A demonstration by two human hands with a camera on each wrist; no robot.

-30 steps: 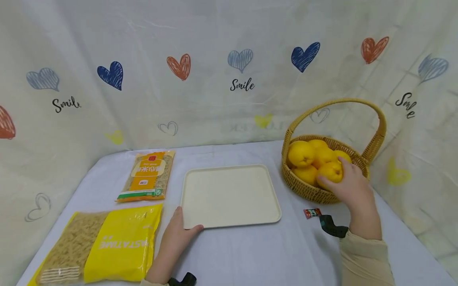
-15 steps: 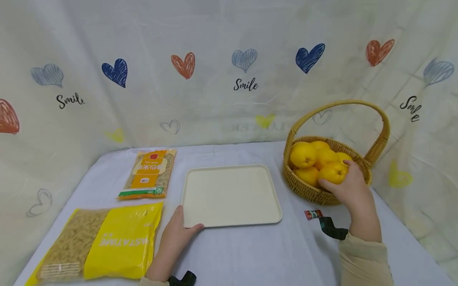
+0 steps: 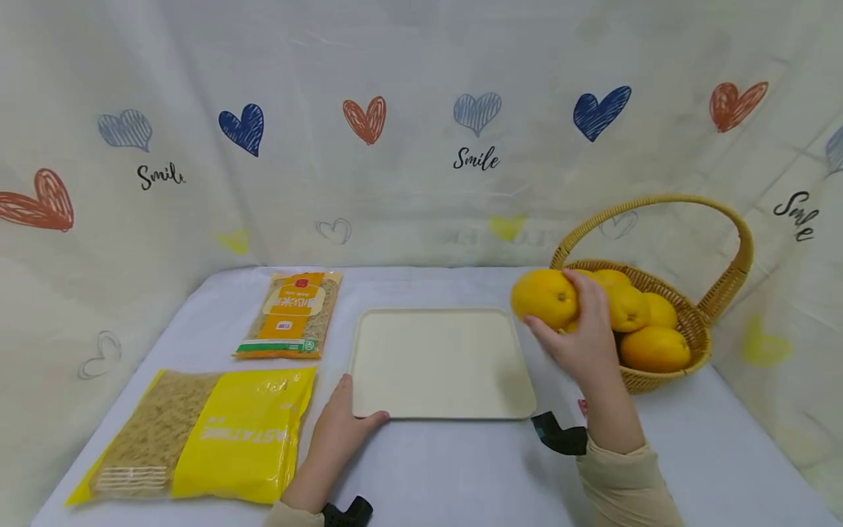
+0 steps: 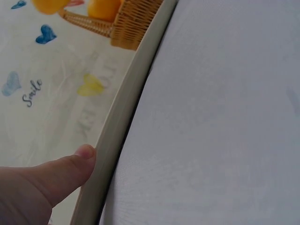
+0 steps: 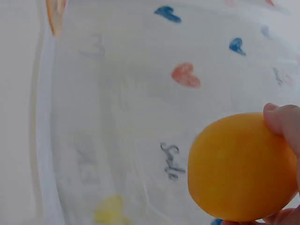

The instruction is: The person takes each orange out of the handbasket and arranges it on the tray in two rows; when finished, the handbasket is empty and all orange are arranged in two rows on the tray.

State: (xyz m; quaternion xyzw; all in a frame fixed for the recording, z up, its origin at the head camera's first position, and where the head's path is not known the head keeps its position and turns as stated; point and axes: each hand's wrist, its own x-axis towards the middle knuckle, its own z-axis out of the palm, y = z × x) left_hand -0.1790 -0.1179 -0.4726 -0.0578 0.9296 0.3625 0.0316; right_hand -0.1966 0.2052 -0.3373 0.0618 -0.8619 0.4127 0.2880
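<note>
My right hand (image 3: 589, 333) grips a yellow-orange fruit, by its look an orange (image 3: 544, 298), raised beside the near left of the wicker basket (image 3: 642, 380). In the right wrist view, the thumb lies on the side of this orange (image 5: 241, 166) and fingertips show beneath it. Several more oranges (image 3: 655, 349) lie in the basket. My left hand (image 3: 339, 432) rests at the near left corner of a cream rectangular tray (image 3: 441, 362), its thumb along the near edge and its fingers by the left edge. The left wrist view shows that thumb straight against the tray's rim (image 4: 110, 126).
Left of the tray lie a yellow bag of pasta (image 3: 244, 432) and, farther back, a bag of grain (image 3: 290, 315). A small red wrapped packet (image 3: 582, 407) is mostly hidden behind the right wrist. A printed cloth (image 3: 421, 197) hangs behind the table.
My right hand has lifted the orange out of the basket and moved it left, toward the tray. The left hand stays at the tray's corner. The head view has turned slightly left.
</note>
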